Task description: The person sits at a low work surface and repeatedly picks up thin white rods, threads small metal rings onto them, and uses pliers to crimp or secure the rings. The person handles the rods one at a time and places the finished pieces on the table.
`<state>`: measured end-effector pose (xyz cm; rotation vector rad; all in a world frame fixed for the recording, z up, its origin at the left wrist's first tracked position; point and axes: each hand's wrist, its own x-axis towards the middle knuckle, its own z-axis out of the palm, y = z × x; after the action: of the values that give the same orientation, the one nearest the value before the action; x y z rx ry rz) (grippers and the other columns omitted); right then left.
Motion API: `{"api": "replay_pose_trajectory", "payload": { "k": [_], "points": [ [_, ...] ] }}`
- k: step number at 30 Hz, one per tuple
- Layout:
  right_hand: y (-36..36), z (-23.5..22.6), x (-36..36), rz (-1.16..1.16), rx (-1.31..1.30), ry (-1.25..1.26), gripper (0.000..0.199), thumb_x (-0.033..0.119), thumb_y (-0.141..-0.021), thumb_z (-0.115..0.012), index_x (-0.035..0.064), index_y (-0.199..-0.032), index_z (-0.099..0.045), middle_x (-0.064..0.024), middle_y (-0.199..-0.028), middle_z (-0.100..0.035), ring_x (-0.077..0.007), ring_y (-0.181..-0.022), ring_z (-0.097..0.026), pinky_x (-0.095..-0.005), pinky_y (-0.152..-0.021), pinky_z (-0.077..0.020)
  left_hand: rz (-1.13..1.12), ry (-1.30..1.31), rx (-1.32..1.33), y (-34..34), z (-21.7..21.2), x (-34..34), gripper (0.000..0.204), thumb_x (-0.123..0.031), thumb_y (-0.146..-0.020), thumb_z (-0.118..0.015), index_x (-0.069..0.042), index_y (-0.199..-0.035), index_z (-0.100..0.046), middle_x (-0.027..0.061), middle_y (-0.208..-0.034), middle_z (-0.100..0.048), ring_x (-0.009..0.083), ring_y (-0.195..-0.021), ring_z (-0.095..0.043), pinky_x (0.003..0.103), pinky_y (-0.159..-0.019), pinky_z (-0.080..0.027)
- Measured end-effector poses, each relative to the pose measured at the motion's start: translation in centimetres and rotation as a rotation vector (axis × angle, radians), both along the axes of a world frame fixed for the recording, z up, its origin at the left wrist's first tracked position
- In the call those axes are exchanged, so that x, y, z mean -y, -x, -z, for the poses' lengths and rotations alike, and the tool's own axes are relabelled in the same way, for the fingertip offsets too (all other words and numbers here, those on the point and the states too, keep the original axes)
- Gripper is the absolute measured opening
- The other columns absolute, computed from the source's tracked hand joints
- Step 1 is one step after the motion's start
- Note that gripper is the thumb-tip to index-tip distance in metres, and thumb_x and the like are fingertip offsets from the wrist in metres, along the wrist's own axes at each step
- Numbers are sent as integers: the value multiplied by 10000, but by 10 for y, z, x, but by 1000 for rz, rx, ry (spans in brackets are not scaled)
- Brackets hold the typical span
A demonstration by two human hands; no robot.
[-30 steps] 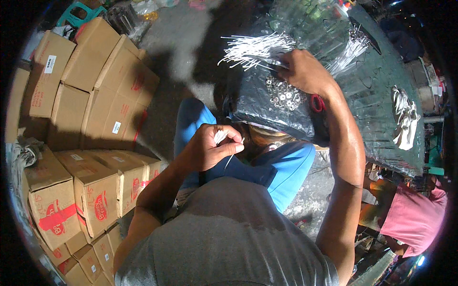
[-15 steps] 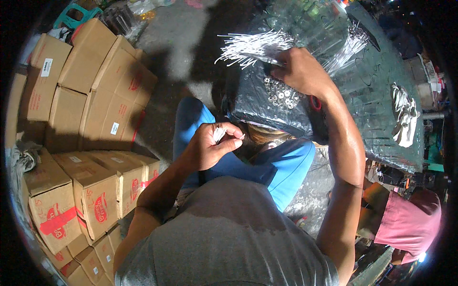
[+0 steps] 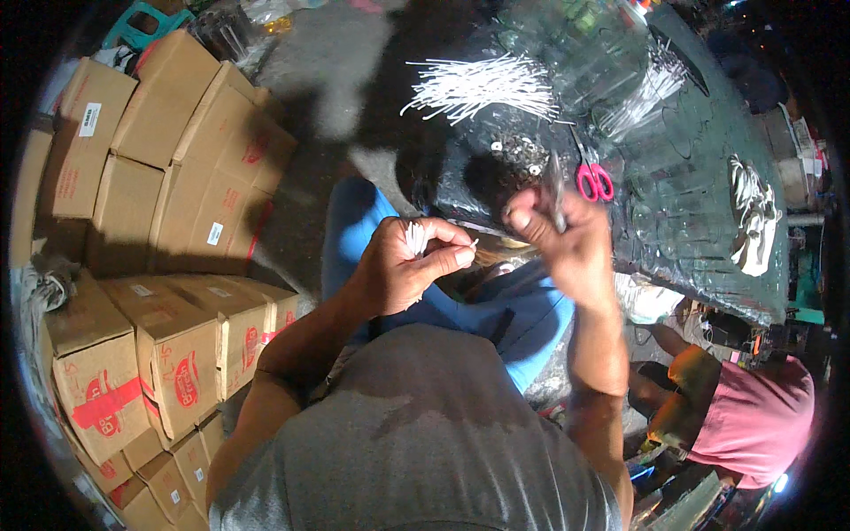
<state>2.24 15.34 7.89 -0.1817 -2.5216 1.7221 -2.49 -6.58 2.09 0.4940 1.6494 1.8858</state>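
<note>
My left hand (image 3: 403,270) is closed in front of my lap, gripping a small bunch of short white cords (image 3: 413,237). Its thumb and forefinger pinch a tiny pale tip at the right. Partly blurred, my right hand (image 3: 567,234) hovers by the near edge of the dark plastic-covered work surface (image 3: 460,190), fingers drawn together. A greyish streak shows at its fingers, but what it holds cannot be made out. Just beyond it lies a pile of small metal washers (image 3: 522,155), partly in shadow. Farther back, a spread heap of white cords (image 3: 487,88) rests on the surface.
Scissors with pink handles (image 3: 595,180) lie right of the washers. Another white cord bundle (image 3: 646,97) and some whitish cloth gloves (image 3: 753,217) are on the dark table. Stacked cardboard boxes (image 3: 177,354) line the left. A person in a pink top (image 3: 753,420) is at lower right.
My right hand has drawn back from the cord heap toward my left hand, uncovering the scissors and cord ends. My left hand has shifted slightly right, still gripping the white cords.
</note>
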Motion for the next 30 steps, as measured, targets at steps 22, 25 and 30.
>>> {"api": "replay_pose_trajectory", "payload": {
  "k": [22,25,30],
  "points": [
    [-47,42,29,176,-179,320,91,47,-944,-681,-16,-1010,-688,-24,-872,-701,-82,-822,-613,-254,-748,-504,-39,70,14,-18,-9,-26,127,-67,-892,-721,40,-958,-734,72,-860,-744,74,-777,-641,242,-686,-510],
    [-47,45,29,187,-182,291,105,64,-935,-698,-12,-1008,-693,-28,-867,-705,-82,-812,-616,-258,-737,-504,-45,58,26,-18,-7,-27,115,-48,-892,-700,43,-955,-732,80,-865,-746,83,-783,-653,249,-700,-521],
    [-47,48,27,180,-243,124,123,95,-921,-721,-6,-988,-701,-74,-833,-703,-115,-770,-637,-279,-707,-505,-39,63,2,-17,-6,-27,130,-52,-890,-680,48,-955,-730,94,-851,-749,97,-778,-669,258,-708,-533]
  ]
}}
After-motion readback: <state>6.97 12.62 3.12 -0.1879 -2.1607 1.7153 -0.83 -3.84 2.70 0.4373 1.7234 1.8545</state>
